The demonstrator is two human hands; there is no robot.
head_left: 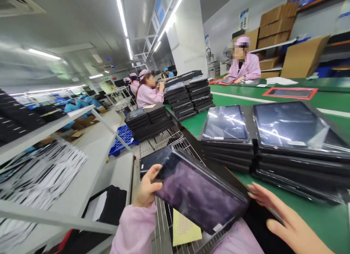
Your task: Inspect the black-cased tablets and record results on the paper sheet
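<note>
My left hand [149, 186] grips the left end of a dark, glossy tablet screen [201, 190] with a thick black edge, thumb on its face. The screen is tilted above a wire rack, with a small white label at its lower right corner. My right hand [281, 214] is open, fingers spread, just off the screen's right end. Beneath the screen, a yellow printed sheet [186, 228] lies on the wire rack [161, 224]. Behind it another dark panel [154, 161] is partly hidden.
Stacks of film-covered screens in black trays [225, 124] [292, 128] stand on the green bench [235, 97]. Farther back are more tray stacks [177, 97] and a blue crate [121, 139]. A grey shelf [101, 173] borders the left. Co-workers [247, 64] in pink sit along the bench.
</note>
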